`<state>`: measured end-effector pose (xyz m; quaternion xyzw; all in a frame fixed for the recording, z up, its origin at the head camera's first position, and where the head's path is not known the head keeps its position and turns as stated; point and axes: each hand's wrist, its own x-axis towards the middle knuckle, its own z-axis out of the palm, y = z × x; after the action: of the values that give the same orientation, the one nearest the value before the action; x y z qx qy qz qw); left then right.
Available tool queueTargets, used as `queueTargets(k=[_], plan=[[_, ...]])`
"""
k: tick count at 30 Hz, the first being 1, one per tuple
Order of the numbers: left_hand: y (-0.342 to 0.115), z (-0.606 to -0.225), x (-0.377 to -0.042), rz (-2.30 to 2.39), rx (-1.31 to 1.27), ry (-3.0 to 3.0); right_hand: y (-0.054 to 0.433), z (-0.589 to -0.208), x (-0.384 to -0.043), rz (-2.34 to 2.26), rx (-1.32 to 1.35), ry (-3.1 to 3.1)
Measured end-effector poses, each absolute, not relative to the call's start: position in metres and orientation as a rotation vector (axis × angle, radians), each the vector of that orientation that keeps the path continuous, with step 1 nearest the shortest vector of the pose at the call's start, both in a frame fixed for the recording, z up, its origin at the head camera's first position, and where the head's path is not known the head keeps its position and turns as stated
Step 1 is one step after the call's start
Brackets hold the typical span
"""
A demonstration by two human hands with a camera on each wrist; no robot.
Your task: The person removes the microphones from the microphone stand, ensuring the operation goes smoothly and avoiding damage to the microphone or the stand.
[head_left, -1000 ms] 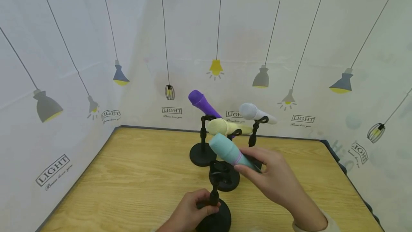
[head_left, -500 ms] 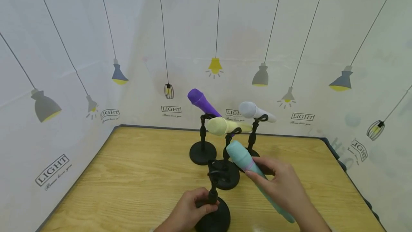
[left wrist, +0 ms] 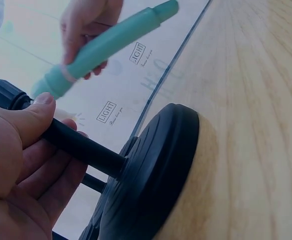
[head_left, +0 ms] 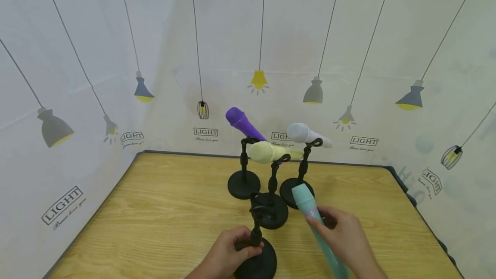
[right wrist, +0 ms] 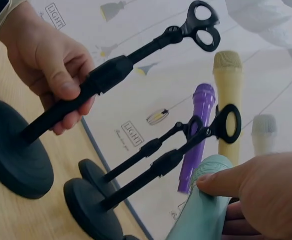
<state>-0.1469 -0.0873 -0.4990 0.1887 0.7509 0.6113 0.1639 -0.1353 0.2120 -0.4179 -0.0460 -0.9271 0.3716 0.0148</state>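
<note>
My left hand (head_left: 226, 251) grips the pole of the nearest black microphone stand (head_left: 264, 264), whose ring clip holds no microphone in the right wrist view. To its right, my right hand (head_left: 346, 232) pinches a teal microphone (head_left: 305, 199) near its pinkish band, apart from that stand. The microphone slants, head up and away from me. Behind, a yellow microphone (head_left: 267, 153), a purple microphone (head_left: 241, 123) and a white microphone (head_left: 304, 133) rest in clips on their own black stands.
Round black bases, such as the purple microphone's stand base (head_left: 243, 185), cluster on the wooden table (head_left: 162, 210). A pale backdrop (head_left: 232, 33) printed with hanging lamps rises along the table's back and sides.
My right hand has drawn the teal microphone right and down, away from the nearest stand's clip, turning it more upright in the head view. My left hand keeps its grip on the pole.
</note>
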Motion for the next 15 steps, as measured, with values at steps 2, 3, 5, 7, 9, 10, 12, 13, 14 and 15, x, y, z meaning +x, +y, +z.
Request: queueTargets(k=[2, 3, 5, 7, 9, 10, 12, 13, 14, 15], plan=[[-0.087, -0.499, -0.147, 1.741, 0.529, 2.141, 0.215, -0.424, -0.136, 1.145, -0.174, -2.899], [-0.088, -0.499, -0.147, 1.741, 0.528, 2.142, 0.216, -0.427, -0.136, 1.138, -0.184, -2.902], [-0.088, -0.499, -0.147, 1.744, 0.533, 2.142, 0.218, -0.433, -0.137, 1.128, -0.204, -2.906], [-0.088, -0.5, -0.147, 1.749, 0.544, 2.142, 0.22, -0.438, -0.137, 1.136, -0.221, -2.905], [-0.088, -0.5, -0.147, 1.755, 0.551, 2.137, 0.222, -0.443, -0.138, 1.145, -0.24, -2.906], [-0.089, -0.5, -0.147, 1.758, 0.552, 2.134, 0.223, -0.446, -0.139, 1.149, -0.251, -2.91], [-0.089, -0.501, -0.147, 1.763, 0.55, 2.127, 0.225, -0.45, -0.14, 1.157, -0.265, -2.912], [-0.089, -0.5, -0.147, 1.765, 0.548, 2.122, 0.226, -0.451, -0.14, 1.159, -0.273, -2.914], [-0.089, -0.5, -0.147, 1.767, 0.545, 2.118, 0.226, -0.453, -0.141, 1.159, -0.281, -2.913], [-0.089, -0.5, -0.147, 1.769, 0.541, 2.114, 0.227, -0.455, -0.141, 1.162, -0.29, -2.915]])
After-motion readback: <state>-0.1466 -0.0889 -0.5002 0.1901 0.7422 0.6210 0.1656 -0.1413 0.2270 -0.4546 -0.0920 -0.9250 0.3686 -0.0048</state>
